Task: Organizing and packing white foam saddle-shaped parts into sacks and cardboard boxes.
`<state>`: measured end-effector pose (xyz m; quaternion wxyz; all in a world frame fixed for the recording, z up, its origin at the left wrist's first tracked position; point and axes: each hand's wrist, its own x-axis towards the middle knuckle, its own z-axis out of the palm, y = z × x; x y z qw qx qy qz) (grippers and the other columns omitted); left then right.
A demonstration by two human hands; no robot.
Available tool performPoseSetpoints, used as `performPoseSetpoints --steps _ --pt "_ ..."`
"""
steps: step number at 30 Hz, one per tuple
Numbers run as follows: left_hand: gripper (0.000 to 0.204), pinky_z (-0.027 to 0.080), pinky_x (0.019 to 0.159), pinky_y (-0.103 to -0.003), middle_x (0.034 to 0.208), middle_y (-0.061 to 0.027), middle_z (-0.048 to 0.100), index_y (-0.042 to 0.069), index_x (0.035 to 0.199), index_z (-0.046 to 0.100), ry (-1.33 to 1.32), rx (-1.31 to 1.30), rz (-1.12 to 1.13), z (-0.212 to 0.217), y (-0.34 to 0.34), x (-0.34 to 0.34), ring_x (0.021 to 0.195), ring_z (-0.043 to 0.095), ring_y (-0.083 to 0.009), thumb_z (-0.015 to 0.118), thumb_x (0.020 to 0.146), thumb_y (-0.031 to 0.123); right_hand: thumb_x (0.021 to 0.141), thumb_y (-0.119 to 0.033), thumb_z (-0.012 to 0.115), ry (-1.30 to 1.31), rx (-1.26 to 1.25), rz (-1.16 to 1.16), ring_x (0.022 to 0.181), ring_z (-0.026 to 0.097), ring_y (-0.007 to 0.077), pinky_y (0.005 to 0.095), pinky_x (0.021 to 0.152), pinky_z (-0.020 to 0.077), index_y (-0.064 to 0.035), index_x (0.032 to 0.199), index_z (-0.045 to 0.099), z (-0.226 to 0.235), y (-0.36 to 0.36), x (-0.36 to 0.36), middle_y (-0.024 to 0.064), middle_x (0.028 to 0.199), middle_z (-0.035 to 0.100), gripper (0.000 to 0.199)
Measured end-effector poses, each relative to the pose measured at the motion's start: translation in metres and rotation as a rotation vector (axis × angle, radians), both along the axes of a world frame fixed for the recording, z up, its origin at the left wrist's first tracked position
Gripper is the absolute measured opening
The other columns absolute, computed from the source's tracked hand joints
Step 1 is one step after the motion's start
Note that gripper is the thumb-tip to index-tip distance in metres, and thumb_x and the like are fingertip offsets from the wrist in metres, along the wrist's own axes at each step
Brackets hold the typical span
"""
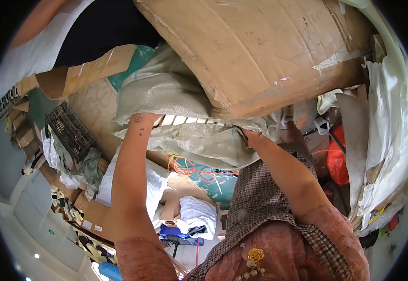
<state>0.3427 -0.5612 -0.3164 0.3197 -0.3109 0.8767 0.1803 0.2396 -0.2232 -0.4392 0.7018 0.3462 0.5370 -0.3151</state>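
Note:
A grey-beige woven sack (192, 143) lies before me with its mouth parted in a long slit. A row of cream-white pieces (180, 120) shows in the opening; I cannot make out their kind. My left hand (152, 118) reaches in at the left end of the slit, its fingers hidden by the cloth. At the right end, my right hand (254, 138) is closed on the sack's near edge. Over the sack's far right side rests a large, worn cardboard box (264, 51), tilted and touching the cloth.
Another person's arm (37, 21) and dark clothing show at the upper left. A black plastic crate (70, 131) stands at the left. Orange and red cords (185, 167) lie on the green floor. At the right are a red bag (338, 159) and white sheeting (386, 131).

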Motion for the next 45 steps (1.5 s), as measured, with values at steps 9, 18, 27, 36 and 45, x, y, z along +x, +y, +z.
performPoseSetpoints --steps 9,18,27,36,45 --pt "0.069 0.02 0.109 -0.039 0.14 -0.0103 0.032 0.015 0.134 0.037 0.163 -0.011 0.08 0.052 0.06 0.006 0.13 0.027 -0.0284 0.057 0.077 0.048 0.058 -0.033 0.082 0.023 0.009 0.013 0.107 0.052 0.0234 0.0358 0.091 0.0424 -0.0101 0.124 0.049 0.041 0.017 0.02 0.007 0.12 0.055 0.077" --pt "0.053 0.028 0.1 -0.047 0.129 -0.0177 0.041 0.006 0.108 0.059 0.123 0.052 0.254 0.194 0.122 0.006 0.121 0.034 -0.0369 0.07 0.062 0.031 0.068 -0.031 0.076 -0.212 -0.079 0.102 0.103 0.054 0.0223 0.0335 0.09 0.0439 -0.0068 0.122 0.051 0.113 0.058 -0.009 0.0076 0.117 0.057 0.064" --pt "0.042 0.036 0.091 -0.048 0.12 -0.0261 0.04 0.0 0.081 0.047 -0.067 -0.773 0.429 0.419 0.245 0.026 0.111 0.041 -0.0433 0.067 0.047 0.014 0.074 -0.02 0.071 -0.14 -0.684 0.416 0.105 0.051 0.0218 0.0333 0.088 0.0438 -0.0045 0.124 0.046 0.238 0.011 -0.03 0.0102 0.118 0.052 0.058" --pt "0.042 0.041 0.083 -0.045 0.121 -0.0224 0.037 0.003 0.084 0.047 0.43 -1.258 0.604 0.522 0.374 0.013 0.105 0.045 -0.0398 0.066 0.048 0.011 0.064 -0.015 0.069 0.575 -1.18 0.416 0.106 0.05 0.0233 0.0344 0.092 0.0403 0.0009 0.123 0.039 0.4 -0.024 -0.111 0.0157 0.113 0.053 0.068" --pt "0.046 0.039 0.086 -0.046 0.122 -0.0235 0.035 0.004 0.085 0.046 1.116 -1.103 0.16 0.488 0.356 -0.117 0.106 0.043 -0.0392 0.072 0.049 0.016 0.059 -0.003 0.059 1.227 -1.136 -0.252 0.096 0.055 0.0201 0.0315 0.087 0.0434 0.0006 0.116 0.045 0.471 0.126 -0.307 0.0106 0.104 0.055 0.059"
